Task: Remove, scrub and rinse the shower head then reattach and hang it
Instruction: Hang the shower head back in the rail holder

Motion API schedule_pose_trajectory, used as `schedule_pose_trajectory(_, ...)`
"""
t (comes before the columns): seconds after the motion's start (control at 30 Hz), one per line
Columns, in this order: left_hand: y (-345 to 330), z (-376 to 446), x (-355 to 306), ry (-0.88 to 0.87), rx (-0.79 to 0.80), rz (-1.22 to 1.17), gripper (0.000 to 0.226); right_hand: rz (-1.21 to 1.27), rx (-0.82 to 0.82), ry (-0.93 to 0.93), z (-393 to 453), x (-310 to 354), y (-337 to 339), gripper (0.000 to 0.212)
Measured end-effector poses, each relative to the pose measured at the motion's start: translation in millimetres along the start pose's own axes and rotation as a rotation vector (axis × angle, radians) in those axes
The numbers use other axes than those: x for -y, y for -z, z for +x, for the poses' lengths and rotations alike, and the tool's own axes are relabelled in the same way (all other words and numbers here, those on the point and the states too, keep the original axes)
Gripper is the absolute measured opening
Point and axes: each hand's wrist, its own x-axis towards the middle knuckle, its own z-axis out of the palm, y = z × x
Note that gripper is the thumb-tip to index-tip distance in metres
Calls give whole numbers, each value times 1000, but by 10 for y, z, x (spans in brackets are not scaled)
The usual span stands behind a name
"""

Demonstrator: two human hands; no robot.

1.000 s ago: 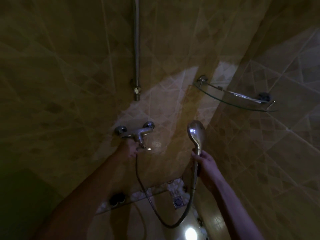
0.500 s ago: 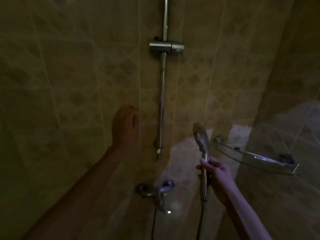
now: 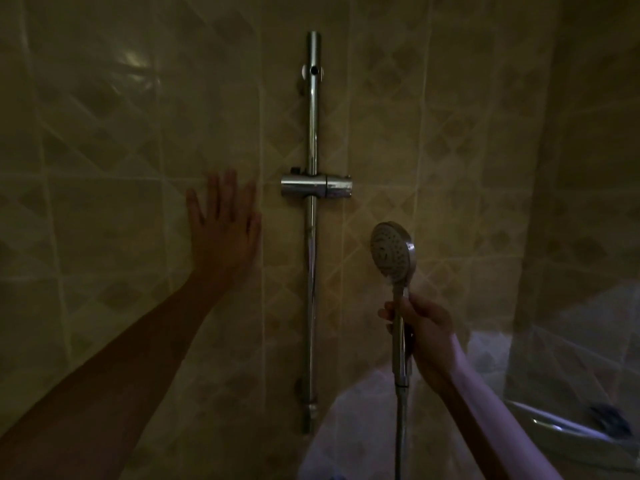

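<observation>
The chrome shower head (image 3: 392, 251) stands upright to the right of the vertical slide rail (image 3: 311, 258), its round spray face turned toward the rail. My right hand (image 3: 427, 332) grips its handle, and the metal hose (image 3: 401, 434) hangs down from the handle's lower end. The chrome holder bracket (image 3: 316, 185) sits on the rail, above and left of the shower head, with nothing in it. My left hand (image 3: 223, 227) lies flat with straight, spread fingers on the tiled wall, left of the bracket.
Dim beige tiled walls (image 3: 450, 133) surround the rail. A glass corner shelf (image 3: 568, 427) with a chrome rim sticks out at the lower right, with a small dark object on it. A pale patch of light falls on the wall at the bottom centre.
My left hand left the tap and rose to the wall beside the rail, fingers spread. The view tilted up, so the tap dropped out of sight. My right hand lifted the shower head higher.
</observation>
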Motion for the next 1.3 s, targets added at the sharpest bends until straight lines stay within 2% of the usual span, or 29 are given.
schedule_pose_trajectory(0.2, -75, 14, 2, 21, -84, 29, 58, -74, 26, 52, 602, 148, -181, 28)
schedule_pose_trajectory(0.53, -125, 29, 15, -1, -140, 107, 60, 266, 96, 187, 1345, 941, -461, 20)
schedule_pose_trajectory(0.67, -123, 25, 22, -1, -152, 136, 59, 413, 274, 152, 1561, 1302, -582, 21)
schedule_pose_trajectory(0.9, -133, 42, 23, 6, -163, 120, 59, 353, 442, 224, 1725, 1895, -924, 24)
schedule_pose_trajectory(1.07, -137, 41, 17, -1, -219, 105, 58, 344, 459, 314, 1826, 2149, -1155, 16)
schedule_pose_trajectory(1.3, -148, 37, 26, -9, -235, 125, 59, 268, 430, 405, 1806, 2290, -1340, 22)
